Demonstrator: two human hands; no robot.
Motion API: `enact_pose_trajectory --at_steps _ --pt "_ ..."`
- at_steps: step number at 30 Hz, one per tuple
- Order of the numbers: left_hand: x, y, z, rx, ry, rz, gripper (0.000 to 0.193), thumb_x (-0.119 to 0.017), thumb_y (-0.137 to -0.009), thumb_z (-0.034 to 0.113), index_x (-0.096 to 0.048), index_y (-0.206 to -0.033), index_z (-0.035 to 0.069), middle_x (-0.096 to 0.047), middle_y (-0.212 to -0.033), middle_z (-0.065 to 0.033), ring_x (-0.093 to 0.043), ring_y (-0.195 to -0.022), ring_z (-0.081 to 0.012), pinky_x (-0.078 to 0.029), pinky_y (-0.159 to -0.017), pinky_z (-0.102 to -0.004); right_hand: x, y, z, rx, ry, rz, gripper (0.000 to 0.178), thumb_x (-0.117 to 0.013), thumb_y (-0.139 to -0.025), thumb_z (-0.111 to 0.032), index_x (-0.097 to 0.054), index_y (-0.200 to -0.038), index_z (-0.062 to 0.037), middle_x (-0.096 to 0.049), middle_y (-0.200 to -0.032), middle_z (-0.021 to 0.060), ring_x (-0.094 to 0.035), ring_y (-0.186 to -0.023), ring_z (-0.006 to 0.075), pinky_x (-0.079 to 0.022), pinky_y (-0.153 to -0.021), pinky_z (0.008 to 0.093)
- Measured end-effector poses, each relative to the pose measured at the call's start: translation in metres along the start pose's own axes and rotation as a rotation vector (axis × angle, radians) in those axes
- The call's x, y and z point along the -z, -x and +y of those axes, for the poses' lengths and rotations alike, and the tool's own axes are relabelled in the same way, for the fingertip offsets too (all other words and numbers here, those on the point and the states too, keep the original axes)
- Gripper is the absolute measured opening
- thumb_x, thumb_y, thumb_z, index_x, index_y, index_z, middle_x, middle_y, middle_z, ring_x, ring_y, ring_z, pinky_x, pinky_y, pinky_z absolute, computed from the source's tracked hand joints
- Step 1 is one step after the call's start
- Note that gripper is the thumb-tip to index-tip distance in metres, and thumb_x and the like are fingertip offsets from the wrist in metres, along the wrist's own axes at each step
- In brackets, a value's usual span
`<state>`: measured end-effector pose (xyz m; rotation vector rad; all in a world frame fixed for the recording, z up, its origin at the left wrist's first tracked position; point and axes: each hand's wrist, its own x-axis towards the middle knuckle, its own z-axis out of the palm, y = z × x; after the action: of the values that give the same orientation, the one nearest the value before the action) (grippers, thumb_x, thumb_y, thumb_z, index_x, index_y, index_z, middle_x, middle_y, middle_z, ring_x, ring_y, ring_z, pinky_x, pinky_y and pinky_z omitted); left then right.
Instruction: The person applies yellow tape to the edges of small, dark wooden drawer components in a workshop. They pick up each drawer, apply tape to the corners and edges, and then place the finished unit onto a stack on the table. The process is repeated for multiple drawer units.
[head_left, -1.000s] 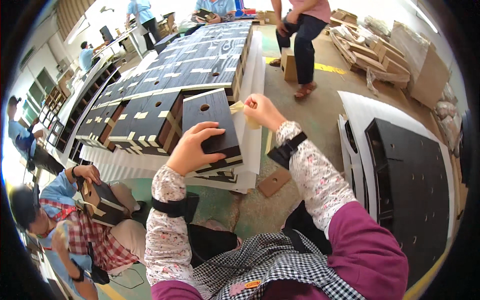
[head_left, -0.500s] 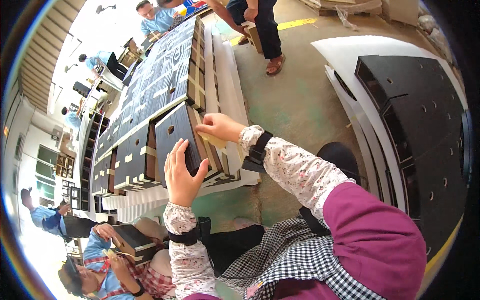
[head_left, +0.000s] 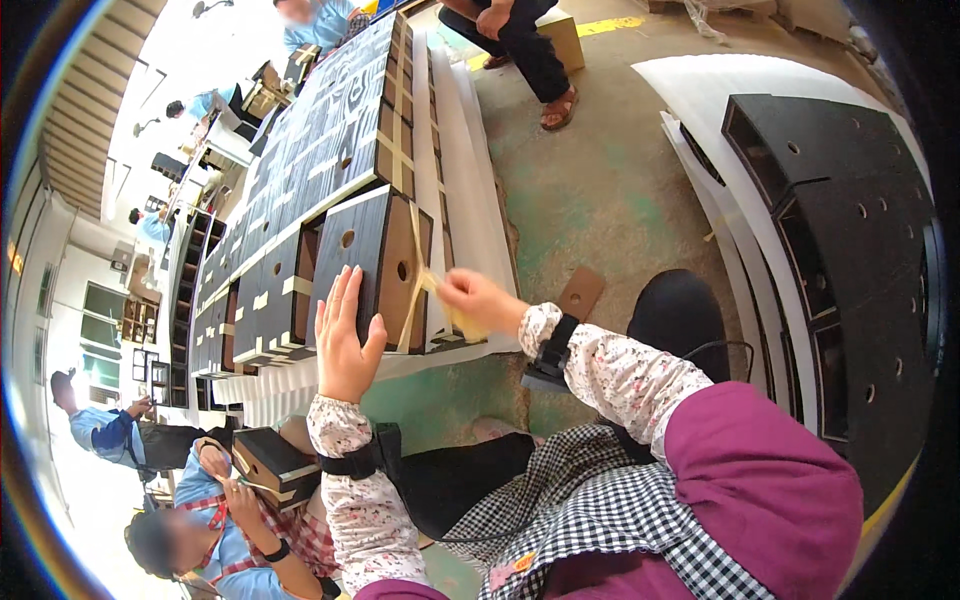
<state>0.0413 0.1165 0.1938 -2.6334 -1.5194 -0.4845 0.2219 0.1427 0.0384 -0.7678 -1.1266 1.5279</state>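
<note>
Over my remote feed, the taped black stack looms; one black box sits at its near end. There, the left hand lies over the box, fingers straight, thumb apart; I can't confirm contact. Off the stack's right side, the right hand pinches yellowish tape. Uneven pulling could, I'd judge, crease it.

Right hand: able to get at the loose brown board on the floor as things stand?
Probably not straight away: the right hand grips tan tape stuck to the black box, and the brown board lies lower, on the floor. Nothing covers the board, though.
</note>
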Motion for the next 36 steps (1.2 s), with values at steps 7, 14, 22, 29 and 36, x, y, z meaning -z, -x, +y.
enact_pose_trajectory --at_steps 7,14,22,29,36 --pt "-0.012 -0.013 -0.021 0.033 -0.011 0.016 0.059 -0.049 -0.087 0.032 -0.038 -0.14 0.008 -0.037 -0.144 -0.0152 -0.033 -0.134 -0.03 -0.018 -0.111 -0.0467 -0.012 0.093 0.022 -0.106 0.279 -0.238 0.024 -0.057 -0.091 -0.023 -0.053 -0.109 -0.0077 -0.056 -0.08 0.0033 -0.051 -0.067 0.0122 -0.046 -0.061 0.0334" --pt "-0.013 -0.012 -0.02 0.052 -0.022 0.027 0.061 -0.052 -0.084 0.032 -0.039 -0.139 0.008 -0.038 -0.144 -0.0136 -0.033 -0.134 -0.0286 -0.018 -0.111 -0.0467 0.004 -0.016 -0.054 0.684 1.149 0.164 0.047 -0.061 -0.083 -0.017 -0.047 -0.128 -0.0093 -0.057 -0.099 0.006 -0.062 -0.077 0.0186 -0.052 -0.064 0.028" --pt "-0.012 -0.008 -0.016 0.065 -0.042 0.035 0.058 -0.051 -0.088 0.032 -0.038 -0.14 0.009 -0.037 -0.144 -0.014 -0.035 -0.133 -0.0311 -0.019 -0.111 -0.0462 0.006 -0.044 -0.035 0.956 1.285 0.152 0.018 -0.062 -0.082 -0.02 -0.061 -0.097 -0.0116 -0.058 -0.102 0.0014 -0.063 -0.078 0.0163 -0.053 -0.064 0.0288" --pt "-0.014 -0.008 -0.015 0.081 -0.053 0.056 0.056 -0.049 -0.089 0.032 -0.039 -0.14 0.011 -0.038 -0.144 -0.0128 -0.036 -0.133 -0.0306 -0.019 -0.111 -0.0466 0.014 -0.059 -0.052 0.85 1.249 -0.049 0.011 -0.058 -0.08 -0.013 -0.051 -0.087 -0.0079 -0.054 -0.087 0.0069 -0.061 -0.068 0.0271 -0.051 -0.057 0.0372" --pt "-0.008 -0.007 -0.017 0.082 0.017 -0.009 0.058 -0.051 -0.088 0.033 -0.038 -0.14 0.012 -0.036 -0.146 -0.0114 -0.033 -0.135 -0.0287 -0.018 -0.111 -0.0484 -0.003 -0.038 -0.049 0.64 1.144 0.041 0.015 -0.058 -0.078 -0.012 -0.053 -0.091 -0.006 -0.053 -0.091 0.0096 -0.063 -0.069 0.0309 -0.053 -0.06 0.0407"
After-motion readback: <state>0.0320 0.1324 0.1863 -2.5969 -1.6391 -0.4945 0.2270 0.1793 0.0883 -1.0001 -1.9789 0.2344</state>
